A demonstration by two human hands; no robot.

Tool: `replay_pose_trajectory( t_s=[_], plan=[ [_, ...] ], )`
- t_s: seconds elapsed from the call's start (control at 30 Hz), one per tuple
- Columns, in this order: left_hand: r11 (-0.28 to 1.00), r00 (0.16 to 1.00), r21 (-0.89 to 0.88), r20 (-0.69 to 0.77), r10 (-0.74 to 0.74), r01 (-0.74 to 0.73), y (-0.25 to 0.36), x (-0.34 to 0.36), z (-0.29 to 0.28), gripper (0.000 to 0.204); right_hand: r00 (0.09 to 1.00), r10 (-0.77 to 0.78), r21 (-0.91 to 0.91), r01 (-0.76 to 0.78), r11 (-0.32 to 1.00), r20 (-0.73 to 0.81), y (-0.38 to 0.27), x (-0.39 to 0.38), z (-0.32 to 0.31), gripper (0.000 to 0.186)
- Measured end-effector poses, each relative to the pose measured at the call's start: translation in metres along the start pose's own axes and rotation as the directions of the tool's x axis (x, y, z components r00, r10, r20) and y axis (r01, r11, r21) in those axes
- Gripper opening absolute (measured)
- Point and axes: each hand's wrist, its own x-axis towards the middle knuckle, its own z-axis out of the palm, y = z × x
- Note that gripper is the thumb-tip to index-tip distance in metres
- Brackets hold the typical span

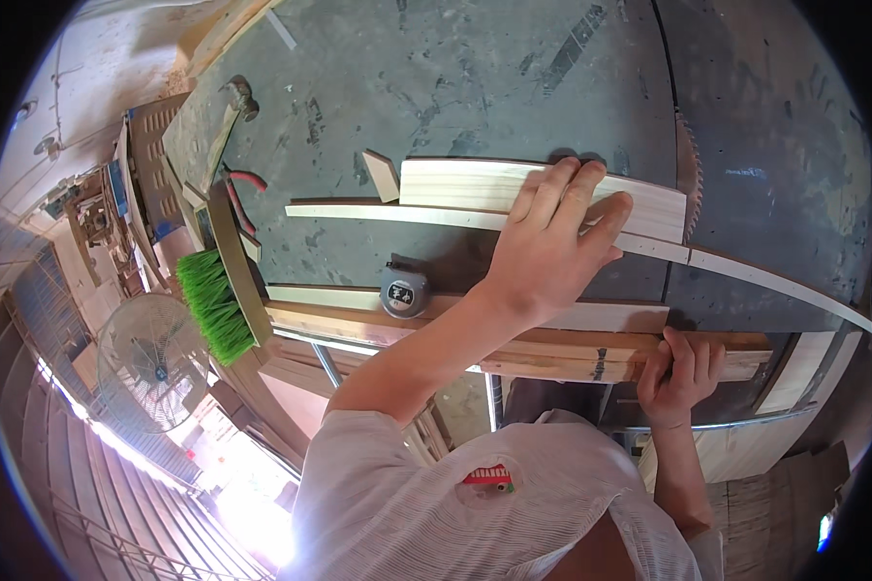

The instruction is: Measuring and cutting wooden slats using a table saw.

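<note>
A short pale wooden board (475,184) lies on the grey saw table (407,97), its right end close to the toothed circular saw blade (690,184). My left hand (557,232) reaches across it, fingers curled over its far edge. Along the board's near side runs a long thin wooden strip (388,212); a second strip (775,281) continues to the right past the blade. My right hand (681,376) is closed over the wooden rail (572,356) along the table's near edge. Touching the board's left end is a small wood offcut (382,174).
A tape measure (404,291) sits by the rail. Toward the left are red-handled pliers (242,198), a hammer (242,100) and a green-bristled brush (213,305). Beyond the table's left side stands a fan (155,363). A dark slot line crosses the tabletop at the blade.
</note>
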Motion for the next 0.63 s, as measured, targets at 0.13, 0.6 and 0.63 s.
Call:
replay_pose_trajectory(
  t_s=[0.13,0.6,0.63],
  plan=[
    [1.000,1.000,-0.008,0.012,-0.002,0.002,0.001,-0.002,-0.004,0.057,1.000,0.007,-0.004,-0.007,1.000,-0.018,-0.007,0.006,-0.002,0.027],
    [0.999,1.000,0.032,0.000,0.006,-0.006,0.005,-0.007,-0.007,0.054,0.999,0.015,0.036,-0.013,0.999,-0.047,-0.009,0.002,0.002,0.025],
    [1.000,1.000,0.028,-0.001,0.005,-0.005,0.006,-0.008,-0.007,0.054,0.999,0.014,0.032,-0.013,0.999,-0.042,-0.009,0.001,0.001,0.026]
  ],
)
